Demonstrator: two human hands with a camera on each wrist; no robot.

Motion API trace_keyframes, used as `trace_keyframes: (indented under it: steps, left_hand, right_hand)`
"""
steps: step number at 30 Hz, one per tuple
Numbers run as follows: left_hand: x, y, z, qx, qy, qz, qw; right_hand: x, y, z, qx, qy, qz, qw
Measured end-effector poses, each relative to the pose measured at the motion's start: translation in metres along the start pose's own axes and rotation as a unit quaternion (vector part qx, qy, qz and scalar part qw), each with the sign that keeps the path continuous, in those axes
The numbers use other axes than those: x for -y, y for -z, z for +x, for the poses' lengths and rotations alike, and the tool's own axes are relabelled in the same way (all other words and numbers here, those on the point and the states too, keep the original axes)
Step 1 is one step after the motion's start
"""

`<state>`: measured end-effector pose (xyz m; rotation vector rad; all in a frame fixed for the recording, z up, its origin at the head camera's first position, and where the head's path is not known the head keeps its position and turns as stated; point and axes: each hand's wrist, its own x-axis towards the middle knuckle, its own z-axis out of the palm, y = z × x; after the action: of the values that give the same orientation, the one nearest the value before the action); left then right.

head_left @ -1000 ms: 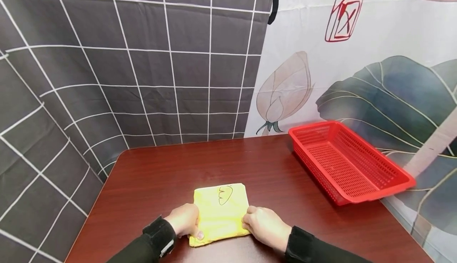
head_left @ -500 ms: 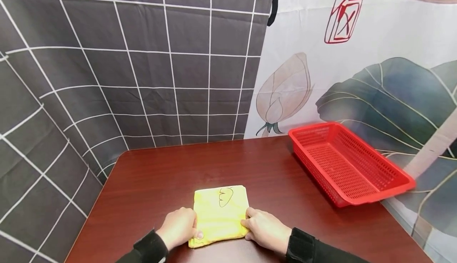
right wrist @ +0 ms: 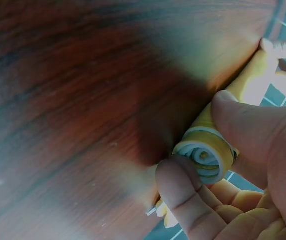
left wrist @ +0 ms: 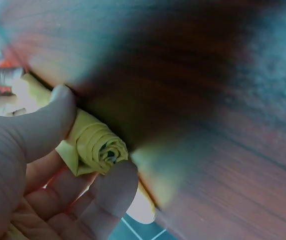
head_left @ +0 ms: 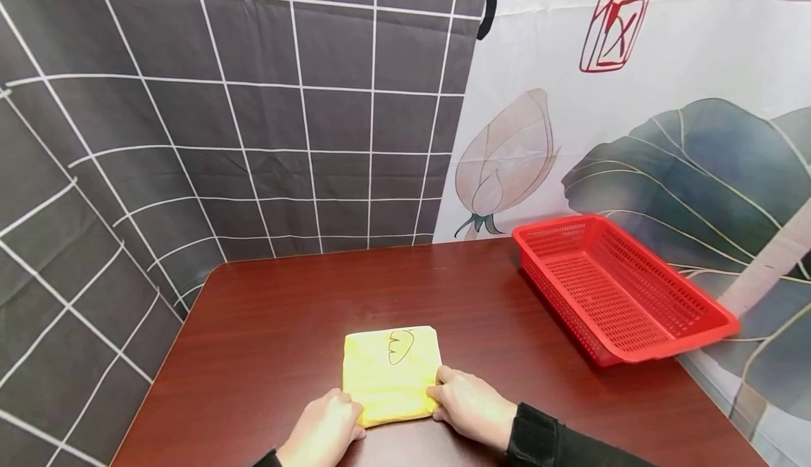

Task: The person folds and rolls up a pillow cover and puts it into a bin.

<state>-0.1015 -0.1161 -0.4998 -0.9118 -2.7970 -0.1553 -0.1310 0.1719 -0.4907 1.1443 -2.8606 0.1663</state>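
Observation:
A folded yellow cloth (head_left: 389, 368) with a thin brown line drawing lies on the table, its near edge wound into a roll. In the left wrist view, the spiral end of the roll (left wrist: 110, 152) shows between the thumb and fingertips of my left hand (head_left: 324, 426), which grips it at the near left corner. My right hand (head_left: 474, 405) pinches the roll's other end, and the right wrist view shows that coiled end (right wrist: 202, 157) between thumb and fingers. The cloth's near left corner is hidden behind the left hand in the head view.
A red perforated plastic basket (head_left: 624, 294) stands at the right side of the dark red wooden table (head_left: 285, 312). Behind the table hang a grey grid-patterned cloth (head_left: 253, 136) and a white cloth with a lotus print (head_left: 507, 157).
My left hand has shifted from the cloth's left edge rightward and nearer, round its near left corner. The right hand has stayed at the near right corner.

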Motion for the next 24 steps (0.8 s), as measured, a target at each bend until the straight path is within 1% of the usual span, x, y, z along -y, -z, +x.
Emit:
trace_keyframes:
  steps: [6,11,14,19,21,23,24]
  left_hand:
    - [0.006,-0.004,0.0,-0.014,-0.008,0.003,0.9999]
    - [0.008,-0.003,0.0,-0.017,-0.013,-0.006,0.9998]
    - [0.008,-0.004,0.0,-0.02,-0.009,-0.015,0.9997]
    - [0.011,-0.006,0.001,-0.013,0.036,-0.052,0.9979]
    - [0.014,-0.007,0.002,-0.005,0.053,-0.067,0.9964]
    - [0.016,-0.006,0.004,0.004,0.057,-0.075,0.9955]
    - [0.017,-0.005,0.005,0.013,0.059,-0.082,0.9948]
  right_hand:
    - [0.0,-0.001,0.0,-0.002,0.0,0.005,1.0]
    - [0.0,0.0,0.0,-0.002,-0.001,0.01,1.0]
    - [0.0,-0.001,0.0,-0.001,-0.003,0.012,1.0]
    - [0.001,-0.001,0.0,0.004,-0.011,0.011,1.0]
    - [0.001,0.0,0.0,0.006,-0.013,0.012,1.0]
    - [0.002,0.0,0.0,0.005,-0.013,0.014,1.0]
    - [0.002,0.0,0.001,0.001,-0.013,0.016,1.0]
